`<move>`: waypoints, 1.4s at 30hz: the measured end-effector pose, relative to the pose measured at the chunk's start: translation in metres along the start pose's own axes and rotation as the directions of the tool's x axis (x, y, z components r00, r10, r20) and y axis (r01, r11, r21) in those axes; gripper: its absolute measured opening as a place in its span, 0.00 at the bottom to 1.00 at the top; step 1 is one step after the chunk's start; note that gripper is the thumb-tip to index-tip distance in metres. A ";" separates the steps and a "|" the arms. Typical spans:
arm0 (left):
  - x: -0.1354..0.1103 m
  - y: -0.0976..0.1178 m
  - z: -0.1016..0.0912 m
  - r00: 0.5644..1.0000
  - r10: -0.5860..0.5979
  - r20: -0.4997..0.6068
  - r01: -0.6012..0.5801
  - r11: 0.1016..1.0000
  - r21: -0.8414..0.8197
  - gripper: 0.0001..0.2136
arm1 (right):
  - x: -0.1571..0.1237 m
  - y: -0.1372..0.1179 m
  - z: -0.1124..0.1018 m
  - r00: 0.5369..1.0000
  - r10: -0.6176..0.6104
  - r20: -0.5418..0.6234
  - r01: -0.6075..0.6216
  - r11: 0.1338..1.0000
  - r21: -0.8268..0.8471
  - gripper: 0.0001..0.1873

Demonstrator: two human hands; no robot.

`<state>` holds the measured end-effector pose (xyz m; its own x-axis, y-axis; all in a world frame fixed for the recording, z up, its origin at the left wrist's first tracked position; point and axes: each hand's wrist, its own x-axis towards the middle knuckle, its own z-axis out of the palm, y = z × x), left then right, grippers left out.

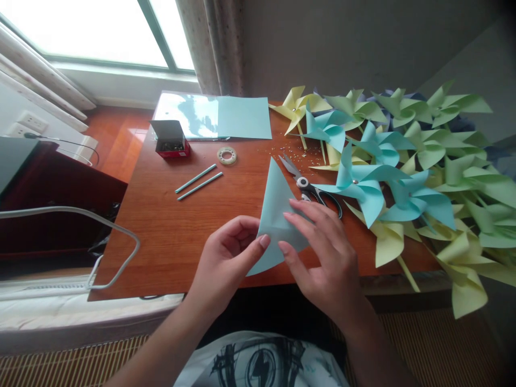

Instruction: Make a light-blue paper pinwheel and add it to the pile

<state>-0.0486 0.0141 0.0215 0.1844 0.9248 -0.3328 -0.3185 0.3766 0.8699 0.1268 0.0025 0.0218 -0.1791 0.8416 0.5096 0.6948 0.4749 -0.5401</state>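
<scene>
A light blue sheet of paper (276, 215), folded into a triangle shape, is held above the front of the table. My left hand (231, 252) pinches its left edge, thumb in front and fingers curled behind. Spread over the paper's right side, the fingers of my right hand (324, 247) touch its face, with the thumb near the lower middle. Just behind my right hand lie open scissors (303, 183) with black and grey handles. Two blue paper sticks (197, 181) rest to the left of the paper.
Several finished pinwheels in blue (355, 181), green (429, 145) and yellow (389, 242) crowd the table's right side. A roll of tape (227, 156), a small red box (172, 148) and blue sheets (245, 117) lie at the back. A white cable (135, 236) loops at the left edge.
</scene>
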 end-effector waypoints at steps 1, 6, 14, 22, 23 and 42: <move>0.000 0.000 0.000 1.000 0.009 -0.005 -0.009 1.000 0.015 0.08 | 0.000 0.000 0.000 1.000 0.002 -0.009 -0.002 1.000 -0.007 0.19; -0.002 -0.001 -0.001 0.999 0.046 -0.026 -0.044 0.997 0.070 0.05 | 0.003 -0.002 -0.001 0.999 0.030 -0.041 -0.031 0.999 -0.019 0.14; -0.005 0.003 0.002 0.993 0.096 -0.069 -0.084 0.983 0.164 0.06 | 0.004 -0.003 -0.003 0.999 0.026 -0.029 -0.026 1.000 -0.014 0.14; -0.007 0.005 0.003 0.986 0.148 -0.076 -0.130 0.971 0.200 0.05 | 0.006 -0.005 -0.004 1.000 0.013 0.018 -0.013 1.000 0.015 0.14; -0.006 0.004 0.003 0.985 0.150 -0.082 -0.132 0.972 0.193 0.05 | 0.006 -0.006 -0.004 1.000 0.015 0.017 -0.015 1.000 0.018 0.13; 0.000 -0.003 -0.004 0.982 0.110 -0.157 -0.112 0.994 -0.004 0.05 | 0.004 -0.009 -0.004 0.999 0.030 0.017 -0.030 0.999 0.018 0.12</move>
<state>-0.0512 0.0134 0.0177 0.0004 0.9576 -0.2881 -0.3408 0.2710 0.9002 0.1228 0.0006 0.0316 -0.1696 0.8596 0.4820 0.6876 0.4536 -0.5670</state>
